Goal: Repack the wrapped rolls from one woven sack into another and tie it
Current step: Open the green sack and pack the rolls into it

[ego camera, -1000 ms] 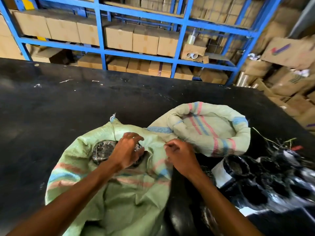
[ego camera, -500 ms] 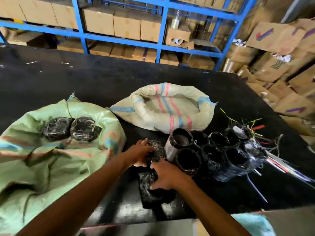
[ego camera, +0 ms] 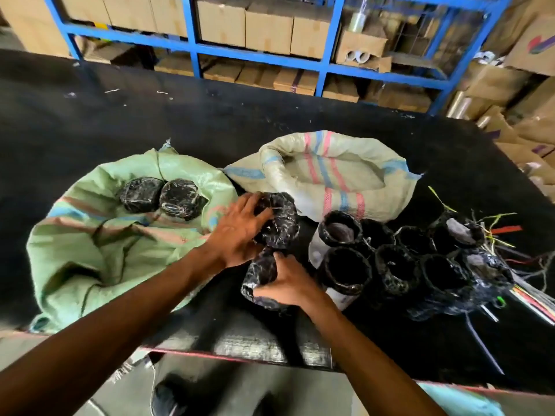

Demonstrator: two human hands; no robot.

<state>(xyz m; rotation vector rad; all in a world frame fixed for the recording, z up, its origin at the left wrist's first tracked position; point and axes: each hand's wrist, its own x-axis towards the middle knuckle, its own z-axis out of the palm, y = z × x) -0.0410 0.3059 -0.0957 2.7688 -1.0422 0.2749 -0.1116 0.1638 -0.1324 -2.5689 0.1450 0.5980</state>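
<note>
A green woven sack (ego camera: 99, 247) lies open at the left with two black wrapped rolls (ego camera: 162, 198) in its mouth. A beige striped sack (ego camera: 336, 175) sits rolled down behind the middle. Between the sacks I hold a long black wrapped roll (ego camera: 277, 226), tilted up off the table. My left hand (ego camera: 237, 232) wraps over its upper end. My right hand (ego camera: 288, 285) grips its lower end. Several more black wrapped rolls (ego camera: 390, 259) stand bunched at the right, their ends facing up.
All lies on a black table (ego camera: 120, 115) whose near edge runs just below my forearms. Loose coloured strings (ego camera: 498, 232) lie at the right. Blue shelving with cardboard boxes (ego camera: 246, 28) stands behind, and more boxes are piled at the far right.
My hands left the green sack's mouth, took a roll lying on the table in front of the bunch, and have now lifted its upper end toward the green sack.
</note>
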